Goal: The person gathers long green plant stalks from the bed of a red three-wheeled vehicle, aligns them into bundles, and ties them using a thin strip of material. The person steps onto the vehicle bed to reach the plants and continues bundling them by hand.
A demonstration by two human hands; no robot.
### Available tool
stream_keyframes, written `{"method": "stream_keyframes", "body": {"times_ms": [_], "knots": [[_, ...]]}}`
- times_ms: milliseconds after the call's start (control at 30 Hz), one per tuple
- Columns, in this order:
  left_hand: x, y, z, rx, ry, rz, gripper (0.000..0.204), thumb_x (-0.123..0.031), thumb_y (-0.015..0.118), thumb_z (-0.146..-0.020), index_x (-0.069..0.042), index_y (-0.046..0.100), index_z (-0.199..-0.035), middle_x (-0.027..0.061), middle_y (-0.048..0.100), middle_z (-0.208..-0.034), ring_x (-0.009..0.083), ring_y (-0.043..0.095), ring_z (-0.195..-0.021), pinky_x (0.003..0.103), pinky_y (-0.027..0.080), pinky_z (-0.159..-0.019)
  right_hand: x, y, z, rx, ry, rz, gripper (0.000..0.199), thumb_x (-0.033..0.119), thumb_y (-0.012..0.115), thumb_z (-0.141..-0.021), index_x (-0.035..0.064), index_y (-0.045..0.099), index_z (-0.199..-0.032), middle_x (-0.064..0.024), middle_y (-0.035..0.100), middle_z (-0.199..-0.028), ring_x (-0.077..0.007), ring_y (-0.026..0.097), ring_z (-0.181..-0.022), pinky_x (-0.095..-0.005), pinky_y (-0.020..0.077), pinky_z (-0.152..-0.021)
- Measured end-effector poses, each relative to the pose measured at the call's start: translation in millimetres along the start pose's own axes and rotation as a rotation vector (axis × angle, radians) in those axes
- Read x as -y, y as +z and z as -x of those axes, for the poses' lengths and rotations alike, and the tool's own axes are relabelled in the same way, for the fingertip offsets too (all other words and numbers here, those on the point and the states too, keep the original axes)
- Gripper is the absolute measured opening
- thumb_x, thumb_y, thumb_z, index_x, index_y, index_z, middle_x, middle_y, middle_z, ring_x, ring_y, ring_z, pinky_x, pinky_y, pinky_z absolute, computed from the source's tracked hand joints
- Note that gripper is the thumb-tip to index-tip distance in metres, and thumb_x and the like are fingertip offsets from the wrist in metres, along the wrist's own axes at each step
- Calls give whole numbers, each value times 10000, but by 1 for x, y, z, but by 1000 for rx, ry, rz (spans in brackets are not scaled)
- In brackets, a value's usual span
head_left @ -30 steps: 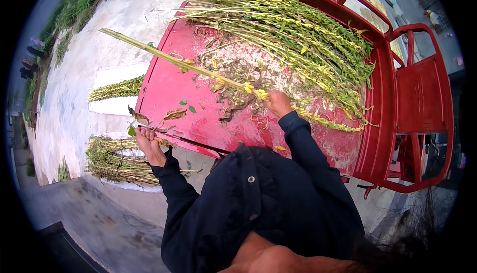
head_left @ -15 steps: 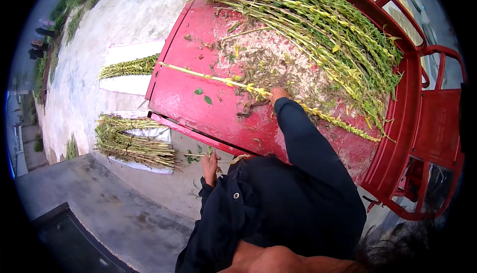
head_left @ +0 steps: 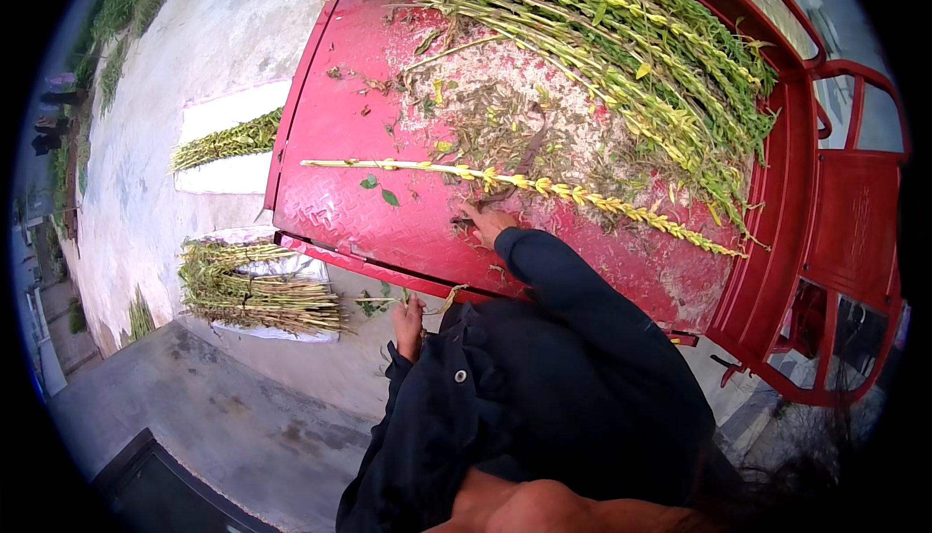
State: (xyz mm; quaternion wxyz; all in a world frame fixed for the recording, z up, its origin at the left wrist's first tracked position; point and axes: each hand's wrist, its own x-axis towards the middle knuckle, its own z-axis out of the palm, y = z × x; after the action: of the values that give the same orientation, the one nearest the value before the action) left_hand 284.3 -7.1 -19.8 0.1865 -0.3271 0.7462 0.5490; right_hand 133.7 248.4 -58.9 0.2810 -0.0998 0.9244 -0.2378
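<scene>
My right hand (head_left: 488,224) is over the red cargo bed (head_left: 427,232), fingers reaching outward and apart, holding nothing I can see. Just beyond it lies a single long plant stalk (head_left: 544,185) with yellow-green pods along it, resting across the bed and free of my hand. Low beside the bed's near edge, my left hand (head_left: 408,317) is closed around a thin leafy sprig (head_left: 377,300); its leaves poke out on the left, and a withered leaf shows to the right. The exact grip is partly hidden.
A big heap of podded stalks (head_left: 621,38) covers the bed's far side. Pale seeds and dry leaf litter (head_left: 515,116) are scattered beside it. Red rails (head_left: 854,125) stand at the right. Stalk bundles (head_left: 262,285) lie on white sheets (head_left: 243,176) on the ground at left.
My right hand has let go of the single stalk and drawn back toward me and left. The stalk now lies on the bed. My left hand stays low with the sprig.
</scene>
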Motion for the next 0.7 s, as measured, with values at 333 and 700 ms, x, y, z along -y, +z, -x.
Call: {"method": "stream_keyframes", "body": {"times_ms": [333,700], "knots": [[88,-63,-7,-229,218,-857,274,-264,550,-856,-21,610,-745,193,569,-681,337,574,-669,447,423,-591,-35,48,35,79,11,-91,194,200,523,-812,32,586,-885,-205,605,-797,-373,599,-788,-457,482,-692],[168,-110,37,263,-305,-1182,303,-333,577,-810,-49,616,-909,205,593,-908,334,581,-874,430,440,-756,-50,74,103,33,-18,-258,191,222,558,-788,85,602,-914,-181,603,-797,-376,575,-775,-458,456,-692]]}}
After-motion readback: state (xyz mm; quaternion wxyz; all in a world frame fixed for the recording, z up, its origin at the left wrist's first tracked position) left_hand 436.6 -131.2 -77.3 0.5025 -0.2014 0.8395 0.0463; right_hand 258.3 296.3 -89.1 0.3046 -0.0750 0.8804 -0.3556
